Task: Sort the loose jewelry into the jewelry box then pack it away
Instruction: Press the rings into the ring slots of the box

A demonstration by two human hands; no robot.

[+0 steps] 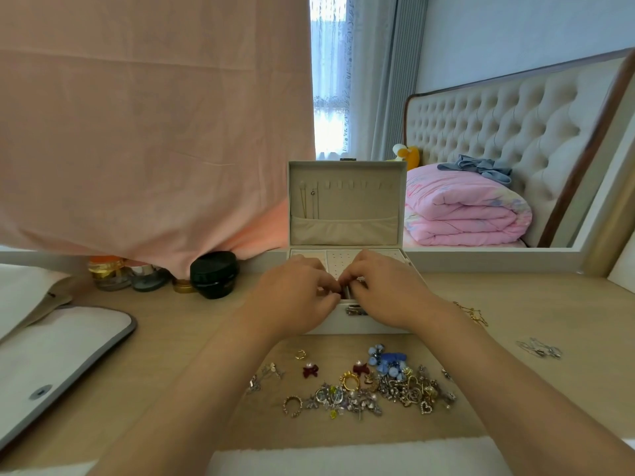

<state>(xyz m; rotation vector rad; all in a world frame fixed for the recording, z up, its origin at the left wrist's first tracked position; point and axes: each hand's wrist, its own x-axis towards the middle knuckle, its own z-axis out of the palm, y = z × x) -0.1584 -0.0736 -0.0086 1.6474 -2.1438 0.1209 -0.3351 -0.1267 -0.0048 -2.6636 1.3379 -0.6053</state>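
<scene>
The jewelry box (343, 322) stands open at the middle of the tabletop (192, 341), its lid (345, 201) upright at the back and its metal clasp (357, 310) on the front wall; both hands reach over that front edge and meet above the tray. The left hand (295, 297) and the right hand (388, 290) have their fingers curled inward, tips touching; a small dark red speck shows between them, but I cannot tell whether either grip is clenched on a piece or which one has it.

The loose jewelry (371, 389) lies in a spread heap just in front of the box, between the two forearms; a gold ring (301, 354) and a red bow piece (310, 370) sit apart at its left fringe, a blue cluster (388, 360) at its far side near the box. A gold chain (472, 312) lies just beside the right wrist; silver pieces (541, 348) rest well apart to the right.

Open tabletop runs on both sides of the box; to the left it ends at a grey-edged pad (68, 341) and at a black jar (214, 274) with small bottles (108, 273) along the back edge, under a hanging pink cloth (154, 132). A white strip (343, 455) lies along the near edge, close to the heap.
</scene>
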